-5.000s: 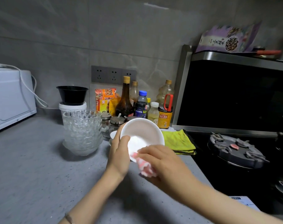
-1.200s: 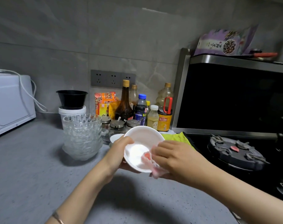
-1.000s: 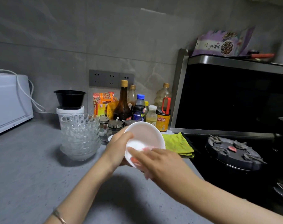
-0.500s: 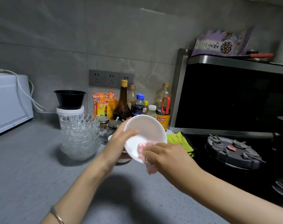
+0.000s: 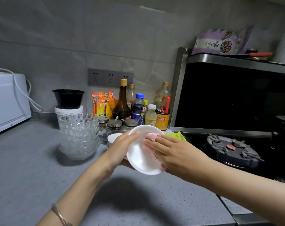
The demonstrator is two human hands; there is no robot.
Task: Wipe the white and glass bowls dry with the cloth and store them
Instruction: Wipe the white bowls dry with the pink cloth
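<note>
1. The white bowl (image 5: 138, 159) was up off the counter (image 5: 32, 176), held between both hands and tipped on edge so its open face looked toward the viewer and a bit to the right.
2. The left hand (image 5: 122, 145) gripped it at the left rim. The thumb was hooked over the edge and the other fingers were curled round the back, out of sight.
3. The right hand (image 5: 172, 150) lay inside the bowl with its fingers fairly straight and close together, pressing the pink cloth (image 5: 152, 136) flat against the inner wall. The cloth poked out past the fingertips near the top rim. I couldn't tell whether the thumb was pinching it.
4. What matters for the next move, I'd say: the inside faced the right hand, so that hand does the wiping while the left one turns the bowl. The outside looked like it hadn't been covered yet.
5. The glass bowls (image 5: 79, 136) sat stacked on the counter off to the left, well apart from the hands and nearer the left one.
6. The surface was grey speckled stone. A smaller white dish (image 5: 113, 137) sat just behind the left hand, a yellow-green rag (image 5: 177, 135) behind the right, and condiment bottles (image 5: 122, 101) stood along the tiled wall.
7. A stove burner (image 5: 231, 147) was off to the right and a white appliance (image 5: 8, 101) at far left — a tight little kitchen corner.
</note>
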